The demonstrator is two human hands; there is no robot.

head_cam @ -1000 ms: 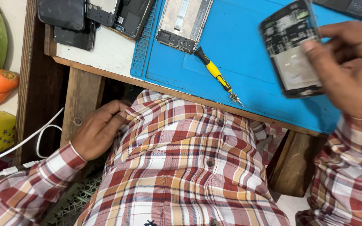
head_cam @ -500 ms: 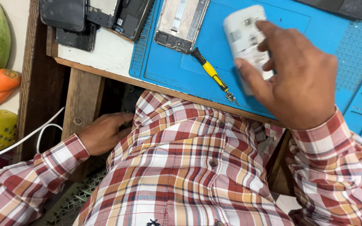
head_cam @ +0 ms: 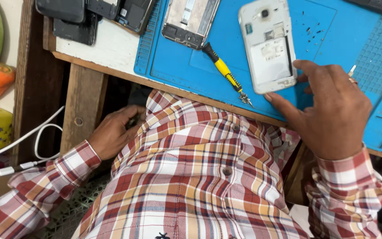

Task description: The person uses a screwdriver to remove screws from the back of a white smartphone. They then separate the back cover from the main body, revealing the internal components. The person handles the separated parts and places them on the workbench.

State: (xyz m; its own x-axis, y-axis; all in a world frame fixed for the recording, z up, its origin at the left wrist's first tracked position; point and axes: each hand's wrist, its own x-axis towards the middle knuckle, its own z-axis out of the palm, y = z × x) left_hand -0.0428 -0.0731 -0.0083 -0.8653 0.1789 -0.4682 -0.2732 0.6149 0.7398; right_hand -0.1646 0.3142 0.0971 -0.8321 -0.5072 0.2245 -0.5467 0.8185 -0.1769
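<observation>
Right hand rests palm-down at the 3 o'clock side of the view, fingers loosely spread and lightly curled, gripping nothing; its thumb tip and forefinger tip touch the lower right corner of the white phone. That phone lies flat, back side up, on the blue work mat, at about 1 o'clock in the view. Its rear cover is off: the white plastic frame shows a round camera opening near the top edge, small slots and metal contacts below it, and a pale rectangular battery bay with a label filling the lower half. A dark seam runs down the right side of the bay. Small dark specks, possibly screws, lie scattered on the mat at 2 o'clock from the phone. A yellow-handled screwdriver with a black cap lies on the mat just beside the phone, at 8 o'clock from it, tip pointing toward the table edge. A bare metal phone frame lies at 9 o'clock from the white phone, and several dark phones are stacked at 11 o'clock on the white table top. Left hand sits below the table edge at 8 o'clock, fingers bent against the checked shirt; whether it holds anything cannot be told.
</observation>
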